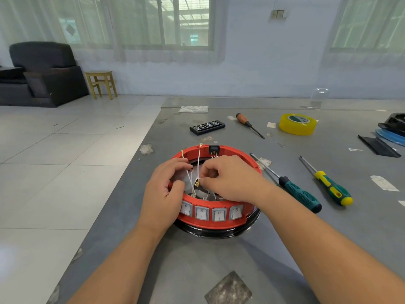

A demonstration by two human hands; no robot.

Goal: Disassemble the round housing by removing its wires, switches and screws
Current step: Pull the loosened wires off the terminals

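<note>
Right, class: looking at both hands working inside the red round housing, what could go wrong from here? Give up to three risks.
1. The right hand pinches a white wire by its brass terminal; a sharp pull may tear the wire from the terminal.
2. The left hand holds only the rim of the red housing, which sits on a black base, so it might slip or tip.
3. Other loose wires cross the opening and could snag.

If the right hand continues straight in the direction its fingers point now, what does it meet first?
Probably the left hand. The right hand, pinching a white wire with a brass terminal inside the round red plastic housing, points left toward it; depth is unclear.
</note>
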